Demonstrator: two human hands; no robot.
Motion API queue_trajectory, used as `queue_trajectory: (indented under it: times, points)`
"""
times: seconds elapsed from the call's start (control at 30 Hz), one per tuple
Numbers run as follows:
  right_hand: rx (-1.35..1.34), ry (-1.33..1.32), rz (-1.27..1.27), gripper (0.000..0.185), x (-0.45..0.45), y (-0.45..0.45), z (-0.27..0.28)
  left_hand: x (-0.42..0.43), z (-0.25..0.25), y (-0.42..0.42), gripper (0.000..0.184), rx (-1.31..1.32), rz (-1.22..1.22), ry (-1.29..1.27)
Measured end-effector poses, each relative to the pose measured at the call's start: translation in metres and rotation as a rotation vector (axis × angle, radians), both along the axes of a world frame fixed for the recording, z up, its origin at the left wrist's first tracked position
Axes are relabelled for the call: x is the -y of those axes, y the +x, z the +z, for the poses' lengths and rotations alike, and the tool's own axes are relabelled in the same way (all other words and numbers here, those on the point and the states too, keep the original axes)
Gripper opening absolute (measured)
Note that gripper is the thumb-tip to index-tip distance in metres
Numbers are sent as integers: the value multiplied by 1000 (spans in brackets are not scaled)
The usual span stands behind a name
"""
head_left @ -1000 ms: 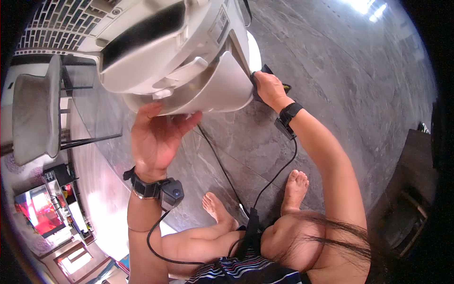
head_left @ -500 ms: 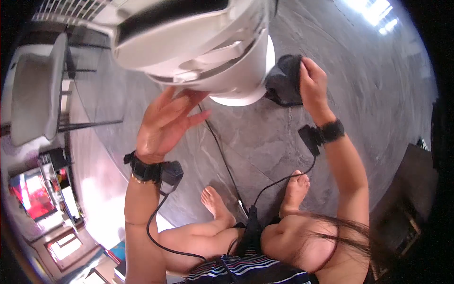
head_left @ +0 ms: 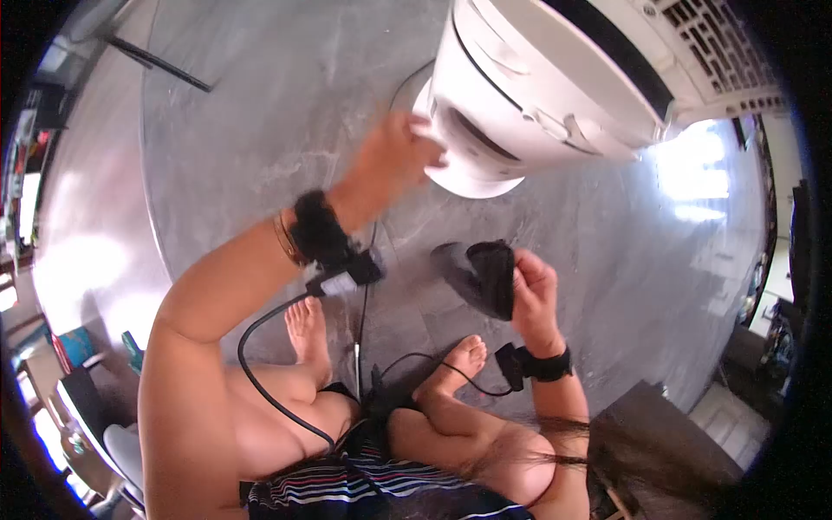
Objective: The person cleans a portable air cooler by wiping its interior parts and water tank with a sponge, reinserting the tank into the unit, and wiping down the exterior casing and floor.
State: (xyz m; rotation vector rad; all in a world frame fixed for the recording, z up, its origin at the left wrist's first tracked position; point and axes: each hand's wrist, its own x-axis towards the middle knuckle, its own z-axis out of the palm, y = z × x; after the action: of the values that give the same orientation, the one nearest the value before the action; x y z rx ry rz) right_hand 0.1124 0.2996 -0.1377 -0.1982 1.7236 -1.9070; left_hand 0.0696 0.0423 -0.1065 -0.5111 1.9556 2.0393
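Note:
A tall white appliance (head_left: pixel 555 87) with a round base stands on the floor at the upper right, its lower front panel flush against the body. My left hand (head_left: pixel 394 160) is beside the lower part of the appliance, blurred by motion; whether it touches the surface is unclear, and its fingers are smeared. My right hand (head_left: pixel 536 299) grips a dark cloth (head_left: pixel 490 279), which hangs to the left of the fingers, above the floor and below the appliance's base.
Grey marbled tile floor (head_left: pixel 286 113) spreads around the appliance. A black cable (head_left: pixel 362 303) runs across it near my bare feet. At the lower right is a dark wooden piece of furniture (head_left: pixel 663 433). A black metal leg (head_left: pixel 160 65) shows at the upper left.
The view has turned, so the appliance now appears further right. Its front panel has gone from tilted out to closed. My left hand has left the panel; the cloth in my right hand has moved away from the appliance.

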Motion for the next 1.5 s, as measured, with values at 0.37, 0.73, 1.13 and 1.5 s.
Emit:
queue_trajectory:
  times: [0.37, 0.73, 1.13, 1.5]
  points:
    - [-58, 174, 157, 13, 13, 18, 4, -40, 39, -6, 16, -404, -105, -85]
    - [-199, 240, 47, 8, 10, 8, 25, -45, 31, -10, 28, -458, 62, -106]
    - [-505, 420, -13, 7, 13, 5, 45, -2, 74, -34, 59, -1314, 154, -1194]
    - [-578, 448, 11, 8, 29, -27, 50, 2, 79, -57, 80, -1328, -129, -1064]
